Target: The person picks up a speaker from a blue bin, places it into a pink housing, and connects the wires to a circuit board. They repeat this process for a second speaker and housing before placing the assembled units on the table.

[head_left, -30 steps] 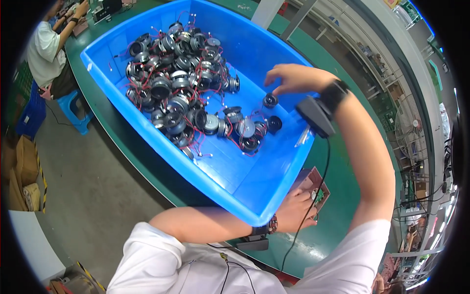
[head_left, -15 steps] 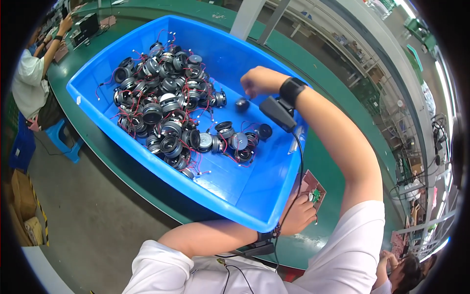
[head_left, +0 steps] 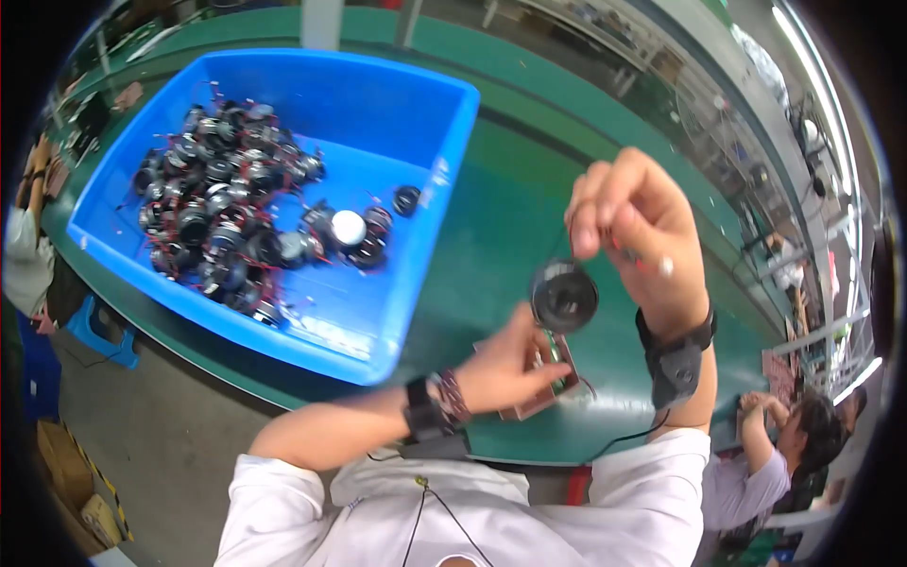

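Observation:
My right hand (head_left: 647, 222) is raised over the green table, its fingers pinched on the thin wires of a small round black speaker (head_left: 565, 297). The speaker hangs below and left of the fingers, and a small white plug shows by the palm. My left hand (head_left: 505, 367) is just under the speaker, thumb and fingers apart, over a pinkish open casing (head_left: 537, 402) with a green circuit board in it. Whether its fingertips touch the speaker or the casing, I cannot make out. To the left, a big blue bin (head_left: 392, 350) holds a heap of similar speakers (head_left: 222, 189) with red wires.
The bin stands on the long green table (head_left: 501, 180), left of my hands. One loose speaker (head_left: 406, 199) lies by the bin's right wall. A person (head_left: 756, 472) sits at the right, another person (head_left: 24, 250) is at the far left. A blue stool (head_left: 102, 333) stands on the floor.
My right hand has come out of the bin to the right, bringing a speaker by its wires. My left hand has opened above the casing. The whole view has shifted, with the bin further left.

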{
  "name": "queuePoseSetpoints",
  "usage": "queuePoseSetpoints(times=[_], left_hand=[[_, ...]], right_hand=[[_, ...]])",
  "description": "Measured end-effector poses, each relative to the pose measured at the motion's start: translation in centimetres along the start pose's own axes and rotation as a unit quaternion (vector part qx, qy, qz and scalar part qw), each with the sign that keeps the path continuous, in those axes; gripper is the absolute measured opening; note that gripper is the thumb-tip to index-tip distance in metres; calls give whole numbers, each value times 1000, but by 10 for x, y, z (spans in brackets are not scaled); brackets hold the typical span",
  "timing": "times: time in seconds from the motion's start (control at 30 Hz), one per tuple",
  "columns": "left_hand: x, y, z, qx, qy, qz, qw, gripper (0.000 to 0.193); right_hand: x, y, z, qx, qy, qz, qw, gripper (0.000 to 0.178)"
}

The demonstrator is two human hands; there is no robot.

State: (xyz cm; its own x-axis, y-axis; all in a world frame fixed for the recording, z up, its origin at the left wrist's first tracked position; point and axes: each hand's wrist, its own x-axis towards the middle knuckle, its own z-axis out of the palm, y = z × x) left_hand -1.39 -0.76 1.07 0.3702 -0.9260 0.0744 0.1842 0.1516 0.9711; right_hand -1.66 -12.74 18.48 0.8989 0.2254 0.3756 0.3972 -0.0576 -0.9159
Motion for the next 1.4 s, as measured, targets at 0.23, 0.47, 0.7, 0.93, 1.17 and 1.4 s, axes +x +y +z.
queuePoseSetpoints(times=[0.23,0.47,0.7,0.93,1.17,1.4], left_hand=[[1,7,-11,39,-45,294,954,81],[-2,-4,-18,-4,-72,117,991,75],[-7,4,-17,-361,-90,38,928,75],[-3,3,-16,-211,-101,33,972,90],[-3,11,-16,-87,-135,35,986,84],[3,25,-28,286,56,166,942,49]], right_hand=[[-105,30,4,35,83,52,995,22],[-116,41,8,235,187,-9,954,26],[-148,86,-9,-219,106,-35,969,28],[-151,67,33,-595,100,-50,796,40],[-150,70,19,-429,70,27,900,43],[-150,66,-8,-308,264,-27,913,45]])
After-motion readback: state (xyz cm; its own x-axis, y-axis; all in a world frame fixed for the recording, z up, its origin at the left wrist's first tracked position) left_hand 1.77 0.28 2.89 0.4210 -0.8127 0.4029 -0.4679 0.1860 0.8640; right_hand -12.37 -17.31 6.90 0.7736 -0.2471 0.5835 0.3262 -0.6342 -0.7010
